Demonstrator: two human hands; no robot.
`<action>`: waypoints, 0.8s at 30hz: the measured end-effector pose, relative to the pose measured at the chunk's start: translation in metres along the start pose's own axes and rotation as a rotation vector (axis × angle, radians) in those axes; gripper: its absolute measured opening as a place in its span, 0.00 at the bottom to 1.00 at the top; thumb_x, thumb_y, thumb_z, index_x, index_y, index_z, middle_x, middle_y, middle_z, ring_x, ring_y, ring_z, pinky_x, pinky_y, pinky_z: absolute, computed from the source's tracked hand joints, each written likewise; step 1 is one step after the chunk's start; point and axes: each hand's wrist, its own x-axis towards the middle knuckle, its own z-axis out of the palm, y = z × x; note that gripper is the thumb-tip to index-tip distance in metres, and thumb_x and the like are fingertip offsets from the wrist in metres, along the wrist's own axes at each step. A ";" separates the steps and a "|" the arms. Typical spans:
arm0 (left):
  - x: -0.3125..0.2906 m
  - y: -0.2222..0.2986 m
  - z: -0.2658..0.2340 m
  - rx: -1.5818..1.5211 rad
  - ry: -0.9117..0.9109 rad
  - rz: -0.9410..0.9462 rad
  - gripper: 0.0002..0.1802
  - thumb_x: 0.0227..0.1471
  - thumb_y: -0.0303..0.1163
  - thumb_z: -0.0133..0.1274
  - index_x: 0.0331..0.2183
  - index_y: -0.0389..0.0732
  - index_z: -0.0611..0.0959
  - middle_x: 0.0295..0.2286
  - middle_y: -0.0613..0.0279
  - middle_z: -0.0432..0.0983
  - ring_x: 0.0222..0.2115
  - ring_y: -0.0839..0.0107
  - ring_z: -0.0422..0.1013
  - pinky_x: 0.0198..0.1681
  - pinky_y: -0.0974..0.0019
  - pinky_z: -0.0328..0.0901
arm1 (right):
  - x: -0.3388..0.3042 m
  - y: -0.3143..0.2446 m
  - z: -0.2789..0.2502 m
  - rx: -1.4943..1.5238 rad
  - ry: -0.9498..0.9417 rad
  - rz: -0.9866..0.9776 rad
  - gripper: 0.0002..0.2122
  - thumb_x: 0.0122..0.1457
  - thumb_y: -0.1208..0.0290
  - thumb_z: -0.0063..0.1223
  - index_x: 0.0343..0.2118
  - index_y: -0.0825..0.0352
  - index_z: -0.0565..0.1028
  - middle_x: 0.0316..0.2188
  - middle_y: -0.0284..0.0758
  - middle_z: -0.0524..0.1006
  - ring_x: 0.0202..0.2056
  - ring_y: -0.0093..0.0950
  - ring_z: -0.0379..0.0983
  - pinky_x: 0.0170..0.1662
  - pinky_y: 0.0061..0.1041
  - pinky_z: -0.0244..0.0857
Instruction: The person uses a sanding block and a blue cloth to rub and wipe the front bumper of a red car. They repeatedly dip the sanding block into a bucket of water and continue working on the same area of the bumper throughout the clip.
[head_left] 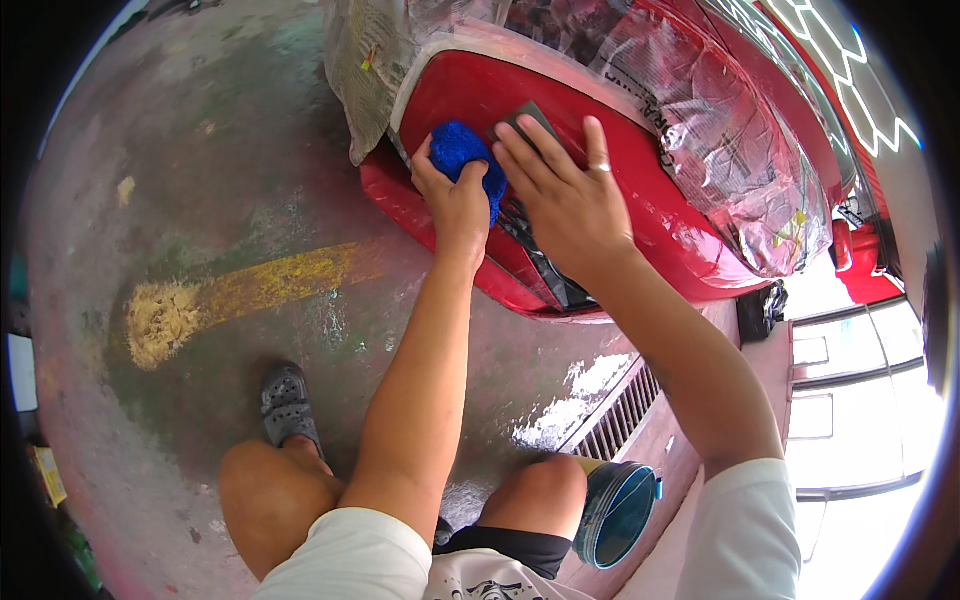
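Note:
A red car bumper (455,85) curves in front of me at the top of the head view. My left hand (455,205) is closed round a bright blue cloth (458,147), bunched up against the bumper's left part. To its right, my right hand (565,195) lies flat on the red surface with fingers stretched and a ring on one. A dark grey piece that looks like sandpaper (538,117) shows beyond its fingertips; the rest of it is hidden under the fingers. Just below the hands is a black grille opening (545,265) in the bumper.
Masking film (740,170) covers the car above and to the right of the bare red panel. A teal bucket (592,500) stands beside my right knee, near a floor drain grate (620,415). A worn yellow line (270,280) crosses the concrete floor at left.

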 end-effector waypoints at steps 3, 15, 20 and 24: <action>0.001 0.001 -0.003 -0.029 0.007 0.002 0.41 0.56 0.27 0.60 0.68 0.40 0.63 0.64 0.42 0.57 0.64 0.47 0.62 0.69 0.49 0.59 | -0.015 0.000 -0.004 -0.027 -0.035 0.022 0.30 0.67 0.65 0.49 0.73 0.54 0.68 0.78 0.22 0.59 0.79 0.25 0.48 0.77 0.65 0.37; 0.003 -0.008 -0.003 -0.070 -0.043 -0.033 0.43 0.57 0.30 0.60 0.70 0.44 0.61 0.65 0.47 0.57 0.64 0.52 0.63 0.69 0.51 0.60 | 0.058 -0.009 -0.009 -0.052 -0.002 0.070 0.31 0.67 0.65 0.50 0.74 0.55 0.66 0.78 0.23 0.59 0.79 0.25 0.48 0.77 0.67 0.36; 0.013 0.005 -0.012 0.036 0.011 0.054 0.42 0.55 0.28 0.60 0.68 0.38 0.62 0.64 0.40 0.56 0.65 0.46 0.60 0.70 0.47 0.56 | -0.037 0.014 -0.003 0.058 0.080 0.079 0.32 0.63 0.67 0.51 0.73 0.55 0.69 0.77 0.23 0.61 0.77 0.26 0.53 0.76 0.69 0.35; 0.013 -0.004 -0.007 0.058 0.043 0.077 0.42 0.54 0.26 0.60 0.67 0.35 0.63 0.64 0.37 0.55 0.65 0.43 0.58 0.72 0.44 0.53 | -0.044 0.016 -0.001 0.054 0.096 0.070 0.31 0.63 0.68 0.52 0.71 0.55 0.71 0.76 0.24 0.62 0.77 0.28 0.55 0.75 0.70 0.37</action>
